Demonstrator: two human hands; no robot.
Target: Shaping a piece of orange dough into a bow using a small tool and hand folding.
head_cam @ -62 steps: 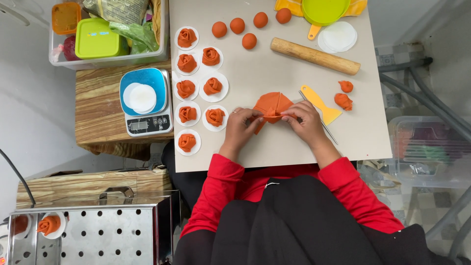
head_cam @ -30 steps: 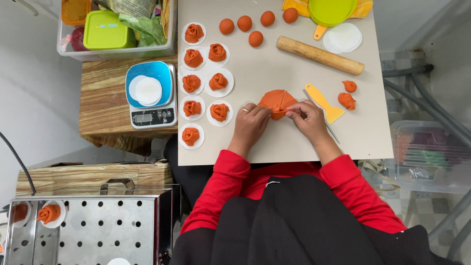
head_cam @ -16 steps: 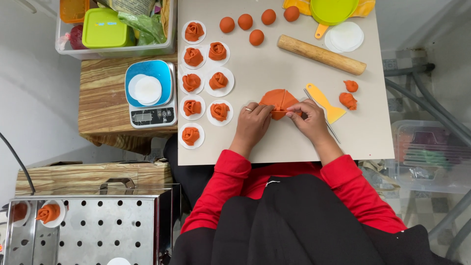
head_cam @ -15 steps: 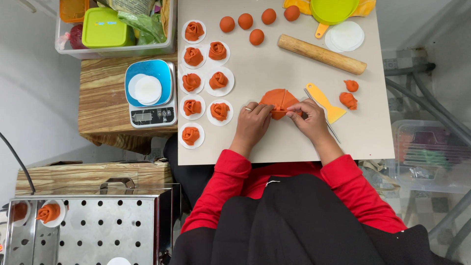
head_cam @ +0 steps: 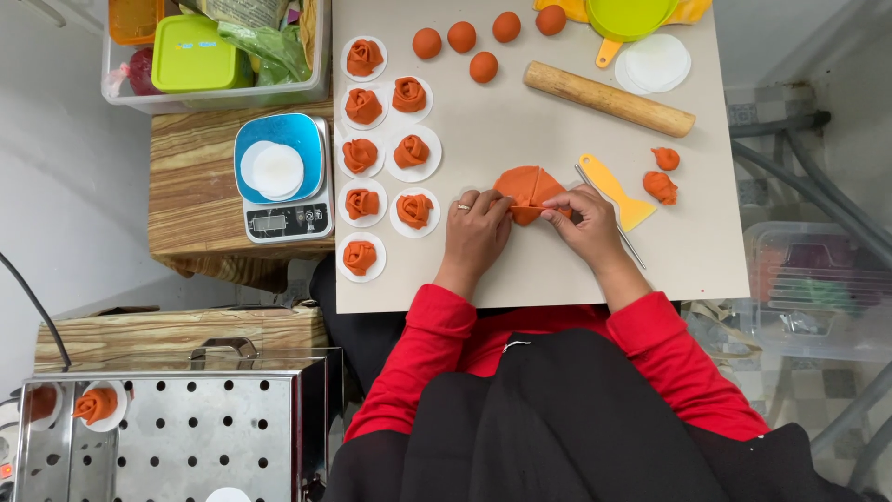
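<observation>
A flat piece of orange dough lies on the beige table, its near edge rolled up. My left hand pinches the roll's left end and my right hand pinches its right end. Left of my hands, several finished orange dough roses sit on white paper rounds. Several orange dough balls lie at the table's far side.
A wooden rolling pin, a yellow scraper, two dough scraps and a thin metal tool lie to the right. A blue scale stands on a wooden side table. A perforated steel tray holds one rose at lower left.
The dough has been rolled further up from its near edge; my hands stay at its two ends. The view has shifted slightly.
</observation>
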